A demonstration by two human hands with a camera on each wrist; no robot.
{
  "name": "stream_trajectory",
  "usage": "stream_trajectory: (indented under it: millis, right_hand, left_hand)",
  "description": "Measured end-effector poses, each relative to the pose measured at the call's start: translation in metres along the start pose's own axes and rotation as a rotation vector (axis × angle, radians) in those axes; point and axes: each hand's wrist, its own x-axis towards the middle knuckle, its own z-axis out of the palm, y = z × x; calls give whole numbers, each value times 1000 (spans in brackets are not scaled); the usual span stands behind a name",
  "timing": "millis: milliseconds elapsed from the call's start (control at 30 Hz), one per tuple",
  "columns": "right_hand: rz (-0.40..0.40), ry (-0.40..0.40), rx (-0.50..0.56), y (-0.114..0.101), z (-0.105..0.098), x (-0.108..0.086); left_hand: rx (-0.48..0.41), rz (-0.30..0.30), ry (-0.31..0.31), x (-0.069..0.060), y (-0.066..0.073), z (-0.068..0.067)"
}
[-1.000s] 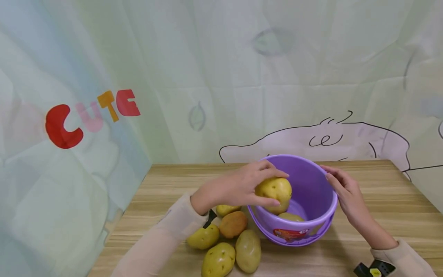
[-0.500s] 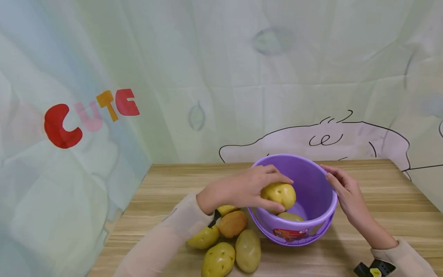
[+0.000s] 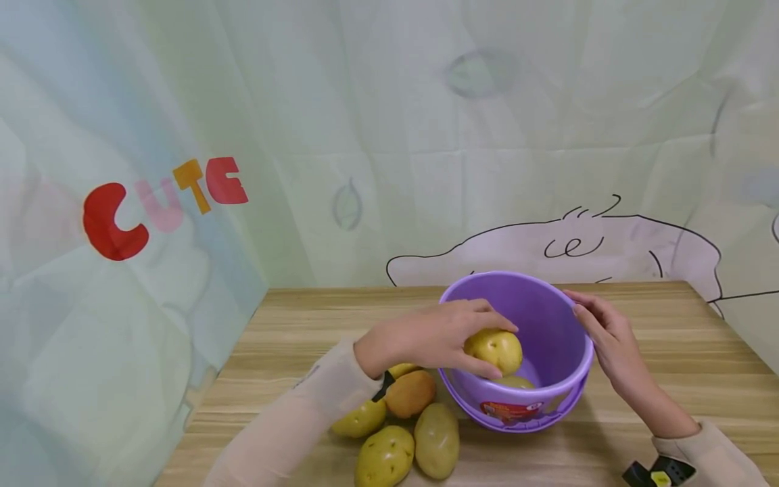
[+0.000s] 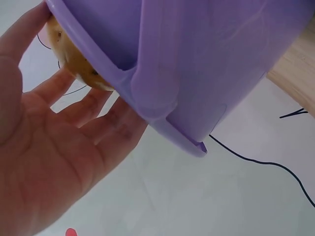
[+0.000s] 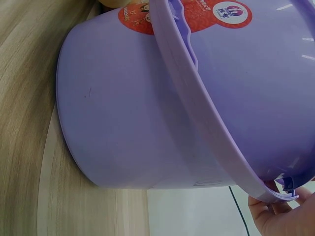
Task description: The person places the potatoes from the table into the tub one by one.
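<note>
My left hand [image 3: 435, 341] reaches over the near-left rim of a purple bucket [image 3: 554, 338] and grips a yellow potato [image 3: 496, 352] between thumb and fingers. In the left wrist view, that potato [image 4: 74, 54] shows partly behind the bucket's rim. Another potato [image 3: 514, 382] lies low in the bucket, mostly hidden by the near wall. On the far-right side, my right hand [image 3: 611, 338] holds the bucket's rim, with its thumb at the edge. The right wrist view shows those fingers [image 5: 263, 209] beside the handle's joint.
Several potatoes lie on the wooden table [image 3: 316, 318] left of the bucket, including a yellow one [image 3: 385, 456], a duller one [image 3: 437, 441] and an orange-brown round one [image 3: 410, 393]. The lowered handle [image 3: 535, 425] crosses the bucket's front. A printed curtain [image 3: 377, 135] hangs behind.
My left hand has moved right and downward with the potato, deeper into the bucket. The right hand and the bucket stay where they were.
</note>
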Motion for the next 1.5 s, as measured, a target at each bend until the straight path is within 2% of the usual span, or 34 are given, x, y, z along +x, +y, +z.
stream_trajectory:
  millis: [333, 600, 733, 1000, 1500]
  right_hand:
    - [-4, 6, -6, 1, 0, 0]
    - [-4, -3, 4, 1, 1, 1]
    - [-10, -3, 21, 1, 1, 1]
    - [-19, 14, 19, 2, 1, 1]
    - [-12, 14, 6, 3, 0, -1]
  left_hand:
    - [20, 5, -9, 6, -2, 3]
    - [9, -38, -37, 5, -2, 6]
    - [-10, -38, -40, 5, -5, 7]
    - [-27, -5, -16, 7, -7, 5]
    - [-19, 40, 46, 2, -6, 3]
